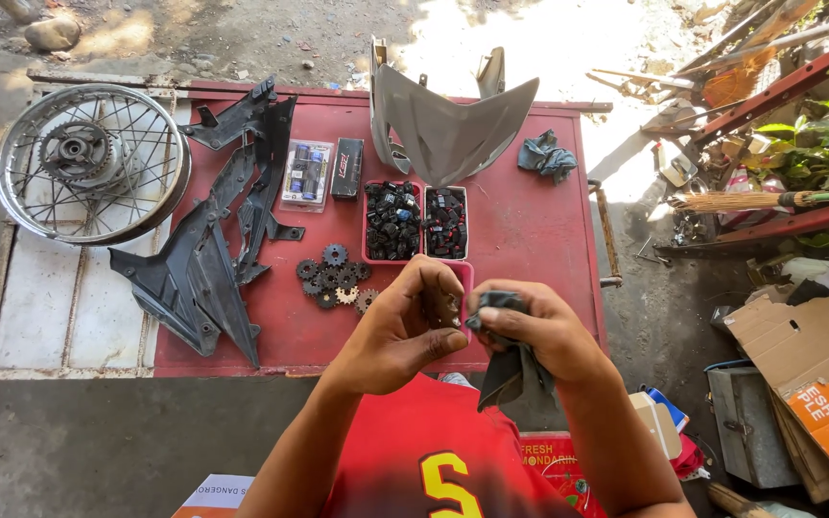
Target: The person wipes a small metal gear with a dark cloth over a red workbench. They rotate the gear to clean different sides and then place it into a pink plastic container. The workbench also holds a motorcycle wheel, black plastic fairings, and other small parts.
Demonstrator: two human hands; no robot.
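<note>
Head view: left hand [405, 331] gripping sprocket [441, 307], right hand [539, 331] gripping rag [510, 369].

A table [530, 240] is standing before the person. A wheel [91, 163] is lying at its far left on a white panel [40, 297], with fairings [213, 240] lying just right of it. Two packets [323, 173] are sitting behind a cluster of sprockets [335, 278]. Two trays [416, 223] are sitting side by side at centre, a cowl [448, 120] standing behind them and a rag [546, 156] lying right of the cowl. Boxes [808, 374] are lying on the ground at right.
</note>
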